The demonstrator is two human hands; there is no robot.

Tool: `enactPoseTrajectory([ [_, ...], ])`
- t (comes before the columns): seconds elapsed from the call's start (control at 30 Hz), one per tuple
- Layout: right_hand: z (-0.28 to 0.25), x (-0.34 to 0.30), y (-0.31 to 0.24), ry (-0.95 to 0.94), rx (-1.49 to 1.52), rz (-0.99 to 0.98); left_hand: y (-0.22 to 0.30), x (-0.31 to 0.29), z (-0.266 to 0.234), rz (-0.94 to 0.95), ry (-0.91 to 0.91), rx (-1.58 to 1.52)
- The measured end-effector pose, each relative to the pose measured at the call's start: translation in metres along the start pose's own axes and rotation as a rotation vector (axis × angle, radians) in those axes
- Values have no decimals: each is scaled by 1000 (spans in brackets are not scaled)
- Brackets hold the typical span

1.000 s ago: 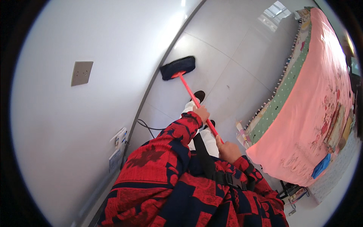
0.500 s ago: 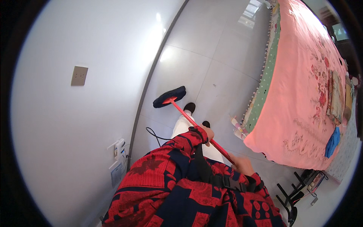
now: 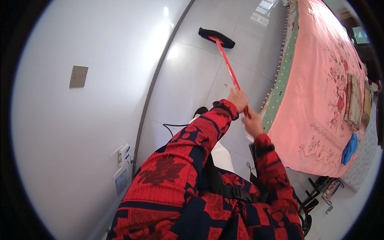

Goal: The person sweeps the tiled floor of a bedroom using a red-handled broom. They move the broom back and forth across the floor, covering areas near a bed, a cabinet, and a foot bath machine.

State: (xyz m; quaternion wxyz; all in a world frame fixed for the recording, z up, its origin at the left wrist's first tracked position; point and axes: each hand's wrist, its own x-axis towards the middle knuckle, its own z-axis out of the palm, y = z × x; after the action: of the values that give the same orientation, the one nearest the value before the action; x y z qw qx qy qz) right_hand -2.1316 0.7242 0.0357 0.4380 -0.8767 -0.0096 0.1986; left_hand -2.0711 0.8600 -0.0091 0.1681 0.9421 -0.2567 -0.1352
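Note:
A mop [image 3: 229,66] with a red handle and a dark, fuzzy flat head [image 3: 226,41] reaches away from me over the pale tiled floor [image 3: 188,64]. Its head rests on the tiles, some way out from the wall. My left hand [image 3: 239,100] is wrapped round the handle. Just behind it, nearer to me, my right hand [image 3: 253,122] grips the handle's end part. Both arms stretch forward in red and navy patterned sleeves. Below the left forearm one dark shoe [image 3: 201,111] shows.
On the right stands a bed [image 3: 308,100] with a pink flowered cover and tasselled edge. The white wall [image 3: 108,44] on the left carries an outlet [image 3: 79,77] and plugged-in chargers [image 3: 124,156]. A black cable [image 3: 172,126] lies by my feet. A black metal frame [image 3: 314,192] stands lower right.
The mop head has moved forward and to the right, away from my feet. Both hands have gone forward with the handle and are now closer together.

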Motion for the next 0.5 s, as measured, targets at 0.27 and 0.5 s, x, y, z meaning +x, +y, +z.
enactPoseTrajectory([
  [0.27,19,32,-4,-76,-82,50,-18,-2,-6,-75,-192,-127],
  [0.5,20,-114,0,-277,-277,47,12,-81,64,-46,-432,-197],
])
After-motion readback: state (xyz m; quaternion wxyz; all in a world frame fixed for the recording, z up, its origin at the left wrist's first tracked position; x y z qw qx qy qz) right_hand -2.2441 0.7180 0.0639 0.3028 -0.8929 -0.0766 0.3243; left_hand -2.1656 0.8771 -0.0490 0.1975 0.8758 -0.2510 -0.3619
